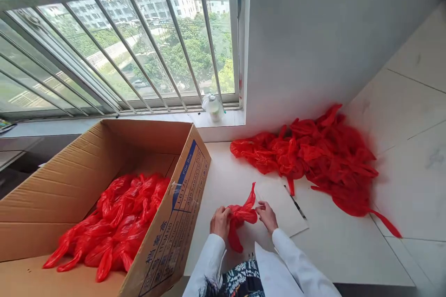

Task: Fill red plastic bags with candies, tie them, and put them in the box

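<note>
A red plastic bag (pixel 244 213), bunched up with loose ends sticking out, is between my two hands above the white table. My left hand (pixel 220 222) grips its left side with bent fingers. At its right edge, my right hand (pixel 266 216) has its fingers closed on the red plastic. To the left, a large open cardboard box (pixel 195 181) holds several knotted red bags (pixel 128 222). A big heap of red bags (pixel 306 153) lies at the back right, against the wall.
Under the heap's front edge lies white paper (pixel 278 204) with a black pen (pixel 295 202) on it. A small whitish jar (pixel 213 107) stands on the windowsill (pixel 233 118). Behind the box is a barred window. The white table's (pixel 348 250) front edge runs at the lower right.
</note>
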Demonstrator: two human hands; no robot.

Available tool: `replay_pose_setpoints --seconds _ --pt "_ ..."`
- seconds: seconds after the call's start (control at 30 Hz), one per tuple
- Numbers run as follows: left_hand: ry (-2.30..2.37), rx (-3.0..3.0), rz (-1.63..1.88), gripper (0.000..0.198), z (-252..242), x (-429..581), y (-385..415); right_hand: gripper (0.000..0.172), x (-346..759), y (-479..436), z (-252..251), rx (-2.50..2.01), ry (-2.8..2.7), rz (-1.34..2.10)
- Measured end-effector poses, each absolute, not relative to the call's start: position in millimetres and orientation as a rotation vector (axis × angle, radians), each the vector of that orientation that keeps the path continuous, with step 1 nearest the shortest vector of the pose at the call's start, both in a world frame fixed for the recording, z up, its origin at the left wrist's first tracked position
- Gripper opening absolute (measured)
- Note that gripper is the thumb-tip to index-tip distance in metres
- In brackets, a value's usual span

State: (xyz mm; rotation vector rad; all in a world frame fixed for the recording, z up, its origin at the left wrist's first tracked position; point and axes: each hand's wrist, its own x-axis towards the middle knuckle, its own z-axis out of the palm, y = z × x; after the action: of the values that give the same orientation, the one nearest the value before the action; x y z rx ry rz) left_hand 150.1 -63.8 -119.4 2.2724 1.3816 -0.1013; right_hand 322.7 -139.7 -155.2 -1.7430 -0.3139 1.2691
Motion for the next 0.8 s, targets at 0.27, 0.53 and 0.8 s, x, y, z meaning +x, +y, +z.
replay_pose_setpoints --seconds 0.27,0.53,0.8 --pt "1.366 2.223 -0.070 0.023 -140 141 -58 0.039 277 -134 -148 -1.960 -1.606 0.679" --pt "1.505 2.107 -0.019 0.021 -140 122 -60 0.033 270 -127 -179 -2.092 -1.618 0.733" --pt "1.662 1.936 0.002 0.025 -144 88 -51 0.038 304 -145 -215 -2.108 -1.387 0.684"
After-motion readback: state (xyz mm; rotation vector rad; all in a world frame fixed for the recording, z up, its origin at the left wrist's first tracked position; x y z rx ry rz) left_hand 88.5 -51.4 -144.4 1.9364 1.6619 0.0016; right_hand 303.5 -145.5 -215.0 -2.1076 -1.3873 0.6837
